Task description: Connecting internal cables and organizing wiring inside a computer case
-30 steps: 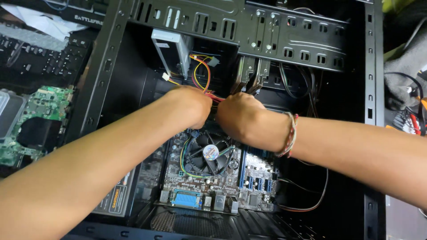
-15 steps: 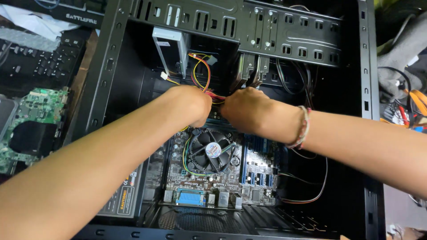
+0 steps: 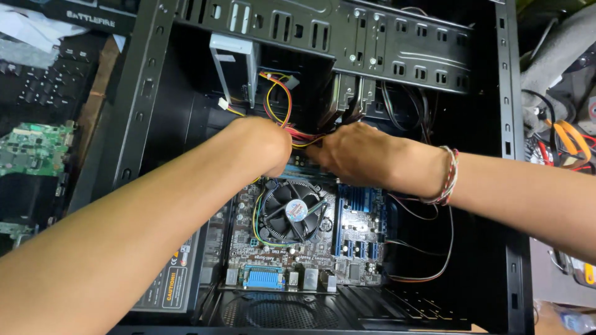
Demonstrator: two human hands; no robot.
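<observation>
Left hand [image 3: 264, 146] and right hand [image 3: 354, 152] deep inside an open black computer case [image 3: 515, 186], knuckles toward the camera, fingers curled down out of sight; both closed around a bundle of red and yellow wires [image 3: 304, 139] in the narrow gap between them, though how tightly cannot be told; right wrist ringed by a woven thread bracelet [image 3: 448, 177]. Wires running up from the left hand in a red, yellow and orange loop [image 3: 279, 93] to a silver drive [image 3: 234, 68] near the case's top edge, left of centre. Just below the hands, a round cooler fan [image 3: 292, 209] on the motherboard [image 3: 360, 236], blue slots to its right; a blue port connector [image 3: 264, 278] toward the bottom edge. Thin dark cables [image 3: 434, 260] trailing under the right forearm to the lower right. Perforated black drive cage [image 3: 372, 43] across the top edge. Outside the left wall, a green circuit board [image 3: 34, 149] and a dark keyboard [image 3: 43, 87].
</observation>
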